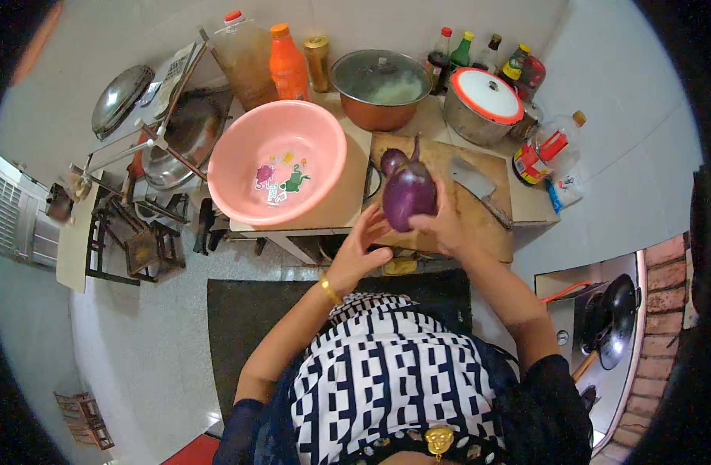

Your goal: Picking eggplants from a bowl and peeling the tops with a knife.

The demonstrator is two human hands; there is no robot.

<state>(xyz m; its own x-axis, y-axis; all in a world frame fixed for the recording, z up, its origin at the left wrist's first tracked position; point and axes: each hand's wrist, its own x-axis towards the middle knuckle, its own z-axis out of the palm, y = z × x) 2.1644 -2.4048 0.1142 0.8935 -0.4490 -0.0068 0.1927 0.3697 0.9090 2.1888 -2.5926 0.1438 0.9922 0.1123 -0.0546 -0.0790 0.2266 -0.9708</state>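
A large purple eggplant [409, 195] is gripped by my right hand [445, 224], above a wooden cutting board [471, 238]. Just left of it, my left hand [361, 253] has its fingers apart and holds nothing; its fingertips are near the eggplant's lower left side. A second, smaller-looking purple eggplant [393, 160] shows behind the first, partly hidden. To the right on the board lies a cleaver [474, 177], its dark handle towards the board's right edge. A dark looped handle [374, 180], perhaps of scissors, shows at the board's left edge.
Left of the board stands a pink plastic basin [309, 200]. Behind are a glass-lidded pot [381, 113], a white-lidded pot [483, 119] and an orange bottle [288, 67]. A large plastic bottle [559, 139] stands at the right. A wooden stool [143, 250] is at the left.
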